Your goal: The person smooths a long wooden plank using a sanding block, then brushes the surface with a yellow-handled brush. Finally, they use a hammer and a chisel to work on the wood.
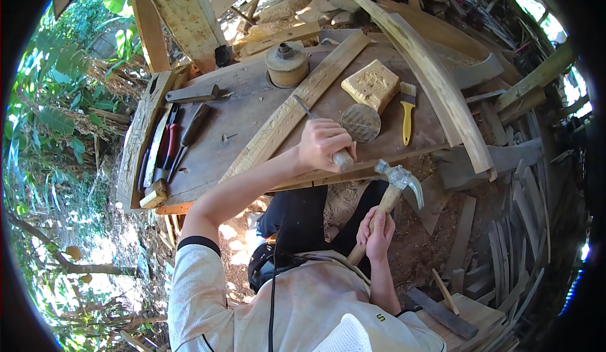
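Observation:
My left hand (325, 142) is closed round the handle of a chisel (343, 160), whose thin metal blade slants away over a long wooden plank (284, 122). The blade's tip is at the plank; whether it touches the wood I cannot tell. In my right hand (377, 231) is a claw hammer (398, 176), gripped by its wooden handle, with the metal head up near the table's front edge, apart from the chisel. The plank lies diagonally across the worn wooden table (240, 90). Just right of my left hand is a round, dark-faced disc (361, 123).
A wood block (371, 84) and a yellow-handled brush (408, 113) lie right of the plank. Behind it stands a round wooden piece with a metal top (286, 65). Red-handled pliers (170, 145) and other tools lie at the left. A long curved board (435, 77) overhangs the right side.

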Tool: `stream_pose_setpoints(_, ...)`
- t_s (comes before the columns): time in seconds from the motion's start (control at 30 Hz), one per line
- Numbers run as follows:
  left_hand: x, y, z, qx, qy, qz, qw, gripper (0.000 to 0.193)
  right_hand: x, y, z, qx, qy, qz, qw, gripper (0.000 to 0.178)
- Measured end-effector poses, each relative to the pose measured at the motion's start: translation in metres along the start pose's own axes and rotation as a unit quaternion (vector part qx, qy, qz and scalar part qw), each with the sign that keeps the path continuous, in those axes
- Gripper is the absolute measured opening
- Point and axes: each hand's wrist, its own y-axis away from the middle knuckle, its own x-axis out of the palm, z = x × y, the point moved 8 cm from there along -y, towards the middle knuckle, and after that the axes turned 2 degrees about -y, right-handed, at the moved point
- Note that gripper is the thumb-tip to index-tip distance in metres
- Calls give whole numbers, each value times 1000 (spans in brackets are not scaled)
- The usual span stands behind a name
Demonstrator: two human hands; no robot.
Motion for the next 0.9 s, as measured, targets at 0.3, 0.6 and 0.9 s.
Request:
stream_pose_setpoints(0.3,12,2,-4,51,67,82,993,16,3,0,-2,14,-10,-3,1000,43)
stream_pose_setpoints(0.6,4,-14,18,-41,52,140,988,21,9,2,-10,32,-15,12,999,45)
stream_pose_setpoints(0.9,-26,-41,36,-118,155,124,973,23,8,2,-15,50,-21,6,999,44)
